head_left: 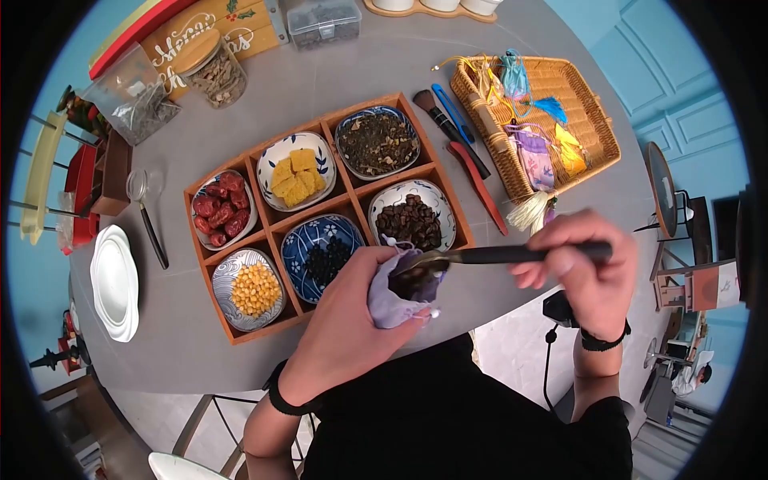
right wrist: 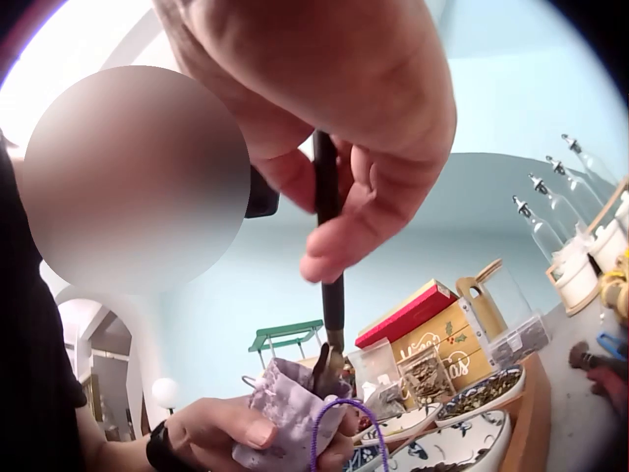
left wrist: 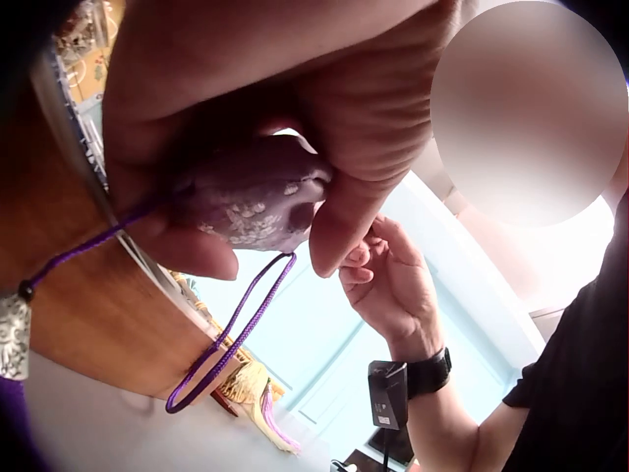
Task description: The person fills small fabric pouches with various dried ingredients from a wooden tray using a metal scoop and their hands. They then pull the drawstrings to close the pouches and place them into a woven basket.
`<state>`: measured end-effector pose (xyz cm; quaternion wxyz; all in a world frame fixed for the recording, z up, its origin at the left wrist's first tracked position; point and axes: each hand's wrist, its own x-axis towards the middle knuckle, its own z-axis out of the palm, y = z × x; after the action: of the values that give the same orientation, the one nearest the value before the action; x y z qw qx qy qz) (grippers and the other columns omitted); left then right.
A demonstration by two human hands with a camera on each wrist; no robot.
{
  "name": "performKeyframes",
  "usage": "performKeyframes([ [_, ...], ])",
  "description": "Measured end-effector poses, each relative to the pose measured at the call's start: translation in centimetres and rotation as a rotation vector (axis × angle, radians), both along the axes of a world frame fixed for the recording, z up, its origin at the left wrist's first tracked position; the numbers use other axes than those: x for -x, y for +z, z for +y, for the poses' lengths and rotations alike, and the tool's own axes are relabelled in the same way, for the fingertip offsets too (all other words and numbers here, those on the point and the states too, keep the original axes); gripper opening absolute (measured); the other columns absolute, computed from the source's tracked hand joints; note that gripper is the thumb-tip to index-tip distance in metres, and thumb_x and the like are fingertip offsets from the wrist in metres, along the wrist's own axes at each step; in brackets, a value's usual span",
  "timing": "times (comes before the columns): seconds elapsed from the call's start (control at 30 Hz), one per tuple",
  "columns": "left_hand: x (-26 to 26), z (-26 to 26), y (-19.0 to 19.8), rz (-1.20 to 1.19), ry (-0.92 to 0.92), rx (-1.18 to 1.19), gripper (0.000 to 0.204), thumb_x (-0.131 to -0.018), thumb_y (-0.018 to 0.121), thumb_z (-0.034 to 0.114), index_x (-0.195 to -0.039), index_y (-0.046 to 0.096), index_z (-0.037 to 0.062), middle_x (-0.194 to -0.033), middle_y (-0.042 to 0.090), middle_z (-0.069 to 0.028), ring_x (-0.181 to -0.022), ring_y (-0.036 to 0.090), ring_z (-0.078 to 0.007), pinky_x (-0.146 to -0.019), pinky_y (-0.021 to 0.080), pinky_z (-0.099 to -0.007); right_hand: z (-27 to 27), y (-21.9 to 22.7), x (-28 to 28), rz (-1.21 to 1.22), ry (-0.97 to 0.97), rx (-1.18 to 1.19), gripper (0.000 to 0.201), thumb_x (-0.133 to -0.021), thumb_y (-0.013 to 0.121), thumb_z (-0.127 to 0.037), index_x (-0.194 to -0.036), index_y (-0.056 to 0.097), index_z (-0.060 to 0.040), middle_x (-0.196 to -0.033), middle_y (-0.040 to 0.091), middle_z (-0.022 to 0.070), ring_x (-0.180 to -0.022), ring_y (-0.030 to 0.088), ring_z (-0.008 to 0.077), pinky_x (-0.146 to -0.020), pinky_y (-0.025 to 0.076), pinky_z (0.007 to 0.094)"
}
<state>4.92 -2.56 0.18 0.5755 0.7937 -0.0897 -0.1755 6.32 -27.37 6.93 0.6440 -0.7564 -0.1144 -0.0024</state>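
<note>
My left hand (head_left: pixel 344 324) grips a small lavender drawstring pouch (head_left: pixel 384 298) by its sides, mouth upward. In the left wrist view a purple cord loop hangs from the pouch (left wrist: pixel 256 202), whose cloth has a pale pattern. My right hand (head_left: pixel 588 264) holds a spoon by its black handle (head_left: pixel 512 254), fingers and thumb around it. The spoon's metal bowl is tipped into the pouch mouth, with dark brown pieces at it; the pouch's lower contents are hidden. Just beyond the pouch, a bowl of dark brown seed-like pieces (head_left: pixel 410 224) sits in a divided wooden tray (head_left: pixel 330 128).
Other tray bowls hold red dates (head_left: pixel 220 210), yellow blocks (head_left: pixel 298 178), dried leaves (head_left: pixel 378 142), black grains (head_left: pixel 320 254) and yellow kernels (head_left: pixel 256 290). A wicker basket (head_left: pixel 588 96) with pouches, a brush (head_left: pixel 436 112) and red-handled tool (head_left: pixel 478 186) lie right; white dishes (head_left: pixel 114 280) and another spoon (head_left: pixel 152 224) left.
</note>
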Motion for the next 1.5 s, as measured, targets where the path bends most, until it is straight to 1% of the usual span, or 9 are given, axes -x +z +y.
performKeyframes([
  [0.1, 0.2, 0.1, -0.1, -0.017, -0.030, -0.021, 0.062, -0.074, 0.084, 0.017, -0.123, 0.050, 0.0020, -0.109, 0.063, -0.0092, -0.101, 0.061, -0.0164, -0.091, 0.047, -0.0295, -0.5, 0.1, 0.3, -0.111, 0.159, 0.132, 0.015, -0.090, 0.065, -0.007, -0.095, 0.064, 0.0074, -0.086, 0.069, 0.0188, -0.070, 0.069, 0.0195, -0.063, 0.057, 0.0306],
  [0.23, 1.2, 0.4, -0.2, -0.123, -0.098, -0.036, 0.063, -0.071, 0.084, 0.014, -0.122, 0.050, 0.0018, -0.121, 0.057, -0.0132, -0.107, 0.060, -0.0223, -0.093, 0.046, -0.0322, -2.1, -1.4, -0.1, -0.130, -0.087, -0.178, 0.020, -0.095, 0.060, -0.011, -0.099, 0.063, 0.0081, -0.083, 0.069, 0.0178, -0.068, 0.068, 0.0206, -0.063, 0.055, 0.0298],
  [0.27, 1.4, 0.2, 0.3, -0.076, -0.119, -0.011, 0.060, -0.071, 0.080, 0.010, -0.121, 0.049, -0.0002, -0.125, 0.053, -0.0184, -0.115, 0.055, -0.0380, -0.099, 0.045, -0.0392, -2.2, -1.7, -0.7, -0.067, -0.127, -0.094, 0.018, -0.095, 0.059, -0.009, -0.100, 0.063, 0.0079, -0.084, 0.069, 0.0163, -0.069, 0.067, 0.0193, -0.064, 0.055, 0.0291],
  [0.47, 1.1, -0.3, 0.0, -0.149, -0.206, -0.095, 0.058, -0.073, 0.079, 0.012, -0.120, 0.048, 0.0000, -0.141, 0.045, -0.0237, -0.126, 0.050, -0.0407, -0.104, 0.043, -0.0429, -1.6, -3.0, -2.5, 0.209, 0.009, 0.141, 0.011, -0.092, 0.064, -0.001, -0.101, 0.065, 0.0057, -0.092, 0.069, 0.0102, -0.078, 0.066, 0.0131, -0.069, 0.053, 0.0262],
  [0.7, 0.6, -0.4, 0.6, -0.111, -0.201, -0.147, 0.057, -0.072, 0.079, 0.012, -0.119, 0.049, -0.0010, -0.143, 0.043, -0.0268, -0.125, 0.051, -0.0428, -0.103, 0.044, -0.0434, -1.6, -5.1, -3.1, 0.002, -0.064, 0.058, 0.015, -0.091, 0.066, -0.003, -0.105, 0.066, 0.0028, -0.091, 0.070, 0.0080, -0.081, 0.065, 0.0126, -0.074, 0.051, 0.0255],
  [0.83, 0.4, -0.4, 0.3, -0.105, -0.189, -0.152, 0.059, -0.069, 0.085, 0.012, -0.117, 0.051, 0.0009, -0.144, 0.047, -0.0217, -0.125, 0.056, -0.0374, -0.099, 0.048, -0.0388, -2.0, -6.4, -3.0, -0.035, -0.008, 0.274, 0.016, -0.092, 0.065, -0.004, -0.107, 0.066, 0.0033, -0.092, 0.070, 0.0090, -0.081, 0.065, 0.0135, -0.074, 0.052, 0.0261],
  [1.13, 0.8, -0.1, 0.0, -0.150, -0.205, -0.144, 0.061, -0.068, 0.084, 0.009, -0.117, 0.048, 0.0017, -0.140, 0.050, -0.0202, -0.122, 0.058, -0.0325, -0.098, 0.048, -0.0373, -1.0, -8.2, -2.9, 0.378, -0.211, -0.123, 0.020, -0.099, 0.058, -0.014, -0.099, 0.063, 0.0056, -0.077, 0.070, 0.0116, -0.064, 0.066, 0.0126, -0.062, 0.053, 0.0241],
  [1.3, 2.3, 1.2, -2.1, -0.095, 0.015, 0.547, 0.062, -0.071, 0.079, 0.005, -0.121, 0.041, 0.0068, -0.117, 0.054, -0.0157, -0.095, 0.058, -0.0207, -0.082, 0.050, -0.0337, -0.9, -8.2, -2.6, 0.300, -0.237, -0.128, 0.021, -0.099, 0.058, -0.014, -0.100, 0.063, 0.0056, -0.077, 0.070, 0.0117, -0.064, 0.065, 0.0128, -0.062, 0.053, 0.0252],
  [1.5, 2.9, 1.0, -2.3, -0.140, 0.033, 0.669, 0.065, -0.074, 0.076, -0.001, -0.125, 0.038, 0.0071, -0.114, 0.053, -0.0105, -0.102, 0.057, -0.0189, -0.091, 0.045, -0.0322, -0.7, -8.3, -2.9, 0.278, -0.297, -0.188, 0.022, -0.099, 0.059, -0.018, -0.102, 0.063, 0.0036, -0.078, 0.070, 0.0128, -0.064, 0.065, 0.0144, -0.061, 0.052, 0.0255],
])
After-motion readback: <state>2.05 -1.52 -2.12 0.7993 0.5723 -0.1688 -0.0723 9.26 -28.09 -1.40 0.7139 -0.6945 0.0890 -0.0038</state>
